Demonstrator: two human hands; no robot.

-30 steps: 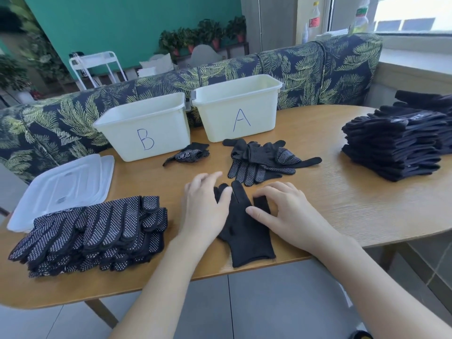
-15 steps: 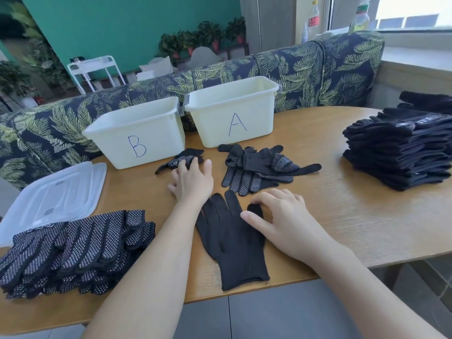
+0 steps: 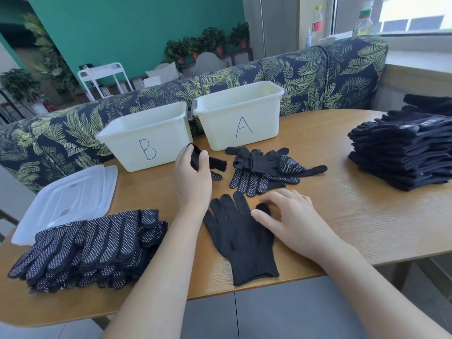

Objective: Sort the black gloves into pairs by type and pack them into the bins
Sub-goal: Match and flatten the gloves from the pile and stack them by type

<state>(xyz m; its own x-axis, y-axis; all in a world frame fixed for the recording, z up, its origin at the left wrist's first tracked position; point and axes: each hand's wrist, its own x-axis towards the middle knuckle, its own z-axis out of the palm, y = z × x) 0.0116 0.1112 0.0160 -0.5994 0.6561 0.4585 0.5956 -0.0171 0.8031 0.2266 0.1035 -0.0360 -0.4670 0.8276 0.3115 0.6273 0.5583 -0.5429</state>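
Left hand lifts small glove beside bin B; right hand pins plain glove.

Bin B [image 3: 146, 140] sits just beyond the left hand [image 3: 193, 177], nearer than bin A [image 3: 241, 116]. Plain glove [image 3: 241, 237] lies long axis toward the person, cuff at table edge, under right hand [image 3: 291, 217], whose fingers are spread and relaxed. Left fingers curl round dotted glove [image 3: 210, 165].

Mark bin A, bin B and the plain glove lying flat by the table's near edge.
bin A [image 3: 259, 132]: head view, front wall right of the letter.
bin B [image 3: 127, 152]: head view, front wall left of the letter.
plain glove [image 3: 241, 243]: head view, palm area.
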